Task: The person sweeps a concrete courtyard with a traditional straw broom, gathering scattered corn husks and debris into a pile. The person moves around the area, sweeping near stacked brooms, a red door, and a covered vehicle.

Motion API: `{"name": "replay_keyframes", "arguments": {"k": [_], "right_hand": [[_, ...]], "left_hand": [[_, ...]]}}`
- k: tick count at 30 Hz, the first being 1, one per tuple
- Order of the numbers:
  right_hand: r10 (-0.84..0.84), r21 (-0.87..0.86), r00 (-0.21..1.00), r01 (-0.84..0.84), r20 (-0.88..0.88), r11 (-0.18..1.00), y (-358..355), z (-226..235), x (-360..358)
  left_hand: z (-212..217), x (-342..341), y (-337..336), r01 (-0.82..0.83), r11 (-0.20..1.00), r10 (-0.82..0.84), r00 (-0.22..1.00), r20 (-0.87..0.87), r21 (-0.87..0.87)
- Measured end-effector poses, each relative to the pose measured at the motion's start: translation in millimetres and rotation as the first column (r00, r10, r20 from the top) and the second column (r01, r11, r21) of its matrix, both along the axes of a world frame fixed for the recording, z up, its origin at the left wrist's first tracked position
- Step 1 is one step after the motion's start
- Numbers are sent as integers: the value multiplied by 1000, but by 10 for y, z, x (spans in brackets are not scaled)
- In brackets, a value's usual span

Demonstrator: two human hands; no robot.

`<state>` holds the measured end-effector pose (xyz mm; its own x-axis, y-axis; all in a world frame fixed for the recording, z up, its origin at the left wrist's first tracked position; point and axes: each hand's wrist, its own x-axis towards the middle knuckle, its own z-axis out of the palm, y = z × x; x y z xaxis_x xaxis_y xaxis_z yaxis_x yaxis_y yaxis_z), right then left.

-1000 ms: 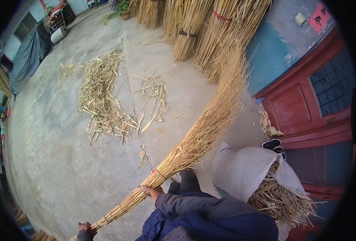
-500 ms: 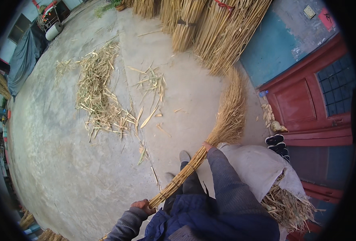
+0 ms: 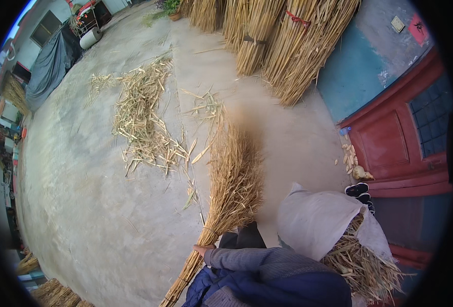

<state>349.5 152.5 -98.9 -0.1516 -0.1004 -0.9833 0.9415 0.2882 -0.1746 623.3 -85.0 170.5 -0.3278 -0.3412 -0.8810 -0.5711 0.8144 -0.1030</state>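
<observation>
My right hand [image 3: 204, 249] is wrapped round the bound stalk handle of a large straw broom [image 3: 234, 179]. My right arm reaches across my body to hold it. The broom's wide brush end spreads out over the concrete in front of me, its tip blurred and close to scattered dry leaves [image 3: 206, 108]. Towards the lower edge its handle runs out of the picture, and my left hand is out of sight. Left of the brush lies a larger heap of dry leaves and husks [image 3: 142, 112].
Bundles of tall dry stalks [image 3: 267, 41] lean at the back. On the right, a white sack [image 3: 313, 220] spills dry leaves beside a red door [image 3: 385, 138]. Shoes [image 3: 358, 190] and a blue bottle [image 3: 345, 131] stand near the door. A grey tarp [image 3: 55, 61] hangs far left.
The broom's brush end has swung from the right to the left, and my right hand has moved left and down with it. My left hand has left the picture.
</observation>
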Motion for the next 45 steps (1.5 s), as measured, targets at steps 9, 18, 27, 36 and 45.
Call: {"name": "replay_keyframes", "arguments": {"k": [9, 18, 27, 36, 45], "right_hand": [[-275, -310, 884, 159, -378, 937, 112, 504, -278], [-564, -313, 806, 591, 180, 744, 550, 168, -192], [-852, -247, 492, 861, 181, 445, 1036, 186, -934], [-805, -238, 437, 799, -402, 553, 2976, -650, -2574], [-105, 465, 994, 104, -24, 879, 2272, -1721, -1915]], "left_hand": [[-261, 657, -221, 18, 997, -29, 986, -166, -71], [-624, -184, -1153, 386, 874, -461, 849, -257, -295], [-687, -2131, -1076, 523, 718, -696, 535, -479, -459], [-1504, -3192, 1384, 568, 822, -527, 728, -438, -45], [-1322, -2225, 1093, -82, 886, 54, 996, 75, 456]]}}
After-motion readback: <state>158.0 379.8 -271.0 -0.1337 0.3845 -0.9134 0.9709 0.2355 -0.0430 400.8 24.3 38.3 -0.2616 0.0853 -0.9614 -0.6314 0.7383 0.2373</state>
